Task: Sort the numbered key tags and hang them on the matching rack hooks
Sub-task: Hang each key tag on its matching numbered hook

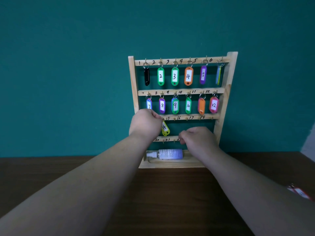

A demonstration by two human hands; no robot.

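Note:
A wooden key rack stands against the teal wall. Its top two rows carry coloured tags, among them green tag 2, orange tag 4 and red tag 12. A yellow tag 14 hangs tilted under the third rail. My left hand is at the left end of that rail, its curled fingers at the tag's ring. My right hand hovers in front of the fourth rail with fingers curled; anything inside it is hidden. Hooks 15 to 18 are bare.
A small spray bottle lies in the rack's base tray. Red and white tags lie on the dark wooden table at the far right edge, behind my right forearm.

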